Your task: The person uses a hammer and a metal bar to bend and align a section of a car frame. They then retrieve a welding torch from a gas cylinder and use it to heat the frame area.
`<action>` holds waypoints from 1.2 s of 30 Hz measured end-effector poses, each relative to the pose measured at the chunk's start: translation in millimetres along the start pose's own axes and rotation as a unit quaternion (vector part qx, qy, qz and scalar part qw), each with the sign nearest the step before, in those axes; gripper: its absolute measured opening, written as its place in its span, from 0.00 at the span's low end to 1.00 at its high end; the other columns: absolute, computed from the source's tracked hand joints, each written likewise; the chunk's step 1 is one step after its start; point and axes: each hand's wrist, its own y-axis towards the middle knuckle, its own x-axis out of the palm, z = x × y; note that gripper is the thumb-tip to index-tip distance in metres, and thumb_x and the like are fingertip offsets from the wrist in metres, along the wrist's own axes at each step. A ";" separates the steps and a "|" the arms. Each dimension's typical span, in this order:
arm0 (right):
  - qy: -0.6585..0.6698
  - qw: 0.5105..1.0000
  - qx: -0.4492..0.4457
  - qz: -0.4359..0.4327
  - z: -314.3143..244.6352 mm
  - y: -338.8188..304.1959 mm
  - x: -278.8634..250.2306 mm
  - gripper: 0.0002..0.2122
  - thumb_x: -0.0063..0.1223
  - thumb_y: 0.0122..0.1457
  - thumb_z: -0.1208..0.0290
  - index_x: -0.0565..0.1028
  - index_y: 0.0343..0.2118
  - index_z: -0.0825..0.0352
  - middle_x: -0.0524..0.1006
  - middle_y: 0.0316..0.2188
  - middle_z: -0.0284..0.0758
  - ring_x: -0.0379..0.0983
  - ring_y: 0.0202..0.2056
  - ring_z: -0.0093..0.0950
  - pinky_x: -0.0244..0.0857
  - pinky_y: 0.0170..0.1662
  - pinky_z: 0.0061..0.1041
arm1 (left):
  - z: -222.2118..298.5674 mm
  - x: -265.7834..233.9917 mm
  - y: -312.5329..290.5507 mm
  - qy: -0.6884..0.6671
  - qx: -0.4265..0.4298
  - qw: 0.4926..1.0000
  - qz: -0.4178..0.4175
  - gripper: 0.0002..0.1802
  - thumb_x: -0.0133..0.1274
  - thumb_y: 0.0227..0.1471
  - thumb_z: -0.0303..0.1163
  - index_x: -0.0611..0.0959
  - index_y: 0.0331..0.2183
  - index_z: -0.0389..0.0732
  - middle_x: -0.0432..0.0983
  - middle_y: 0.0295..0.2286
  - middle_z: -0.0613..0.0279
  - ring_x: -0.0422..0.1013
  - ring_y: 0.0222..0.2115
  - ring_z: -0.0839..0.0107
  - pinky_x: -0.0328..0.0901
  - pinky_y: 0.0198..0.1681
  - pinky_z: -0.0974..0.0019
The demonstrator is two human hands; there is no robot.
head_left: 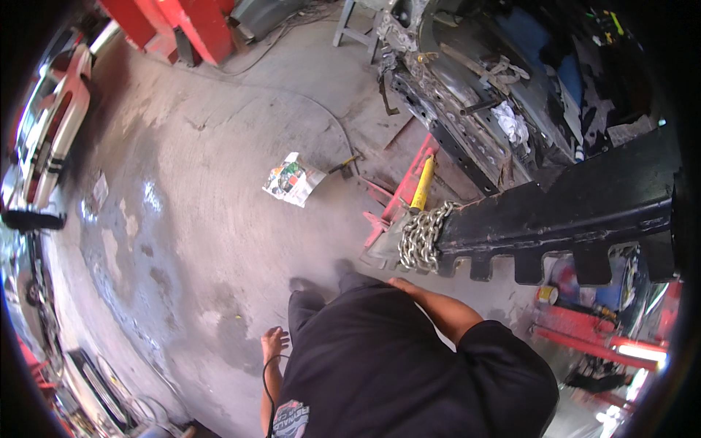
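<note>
I look straight down over my black shirt (380,365). My left hand (274,342) hangs by my side above the concrete floor, fingers loosely apart, holding nothing; a thin black cord (267,387) runs along that forearm. My right forearm (438,306) bends in toward my waist and my right hand (400,283) rests against my hip, its fingers hidden. Just ahead of it a steel chain (420,237) is wound around the end of a black notched steel beam (569,208).
A yellow hydraulic ram (423,182) lies on a red frame (394,204) beside the chain. A stripped car body (475,95) stands behind the beam. Crumpled printed paper (293,179) lies on the floor. A white car (44,124) is at the left, red equipment (190,25) at the back.
</note>
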 end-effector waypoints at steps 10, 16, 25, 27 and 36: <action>-0.449 0.882 -0.008 0.143 3.9 129.6 30.8 0.11 0.49 0.53 0.62 0.78 0.26 0.65 0.77 0.26 0.47 0.76 0.33 0.43 0.68 0.36 0.40 | 184.6 -78.5 167.4 0.132 0.060 0.987 -0.075 0.18 0.51 0.56 0.34 0.78 0.45 0.33 0.80 0.30 0.52 0.77 0.25 0.67 0.69 0.22 0.69; -0.317 0.906 -0.022 0.280 -54.9 209.2 109.2 0.10 0.48 0.54 0.67 0.76 0.30 0.69 0.77 0.31 0.52 0.75 0.35 0.50 0.67 0.38 0.44 | 292.5 -155.4 260.4 0.151 0.036 0.983 -0.099 0.15 0.52 0.55 0.33 0.78 0.42 0.35 0.80 0.27 0.54 0.75 0.21 0.67 0.68 0.18 0.67; -0.225 0.880 0.053 0.414 -126.7 183.0 170.6 0.15 0.51 0.55 0.63 0.80 0.40 0.66 0.79 0.37 0.50 0.76 0.41 0.47 0.69 0.47 0.40 | 400.8 -161.4 365.3 0.283 0.053 0.949 -0.132 0.20 0.51 0.55 0.35 0.76 0.47 0.34 0.79 0.30 0.52 0.75 0.23 0.66 0.69 0.20 0.67; -0.233 0.869 0.072 0.431 -115.4 184.4 174.0 0.15 0.51 0.55 0.62 0.80 0.40 0.66 0.79 0.38 0.49 0.76 0.42 0.47 0.69 0.49 0.40 | 424.6 -129.8 361.3 0.293 0.069 0.942 -0.151 0.22 0.52 0.54 0.36 0.77 0.47 0.32 0.80 0.30 0.53 0.75 0.23 0.69 0.68 0.21 0.69; -0.214 0.888 0.061 0.401 -141.1 265.3 106.9 0.15 0.50 0.57 0.62 0.80 0.41 0.67 0.80 0.27 0.45 0.79 0.30 0.39 0.73 0.40 0.36 | 516.5 -23.9 308.5 0.309 0.103 0.920 -0.218 0.23 0.51 0.58 0.37 0.75 0.50 0.33 0.81 0.35 0.50 0.78 0.29 0.65 0.71 0.28 0.67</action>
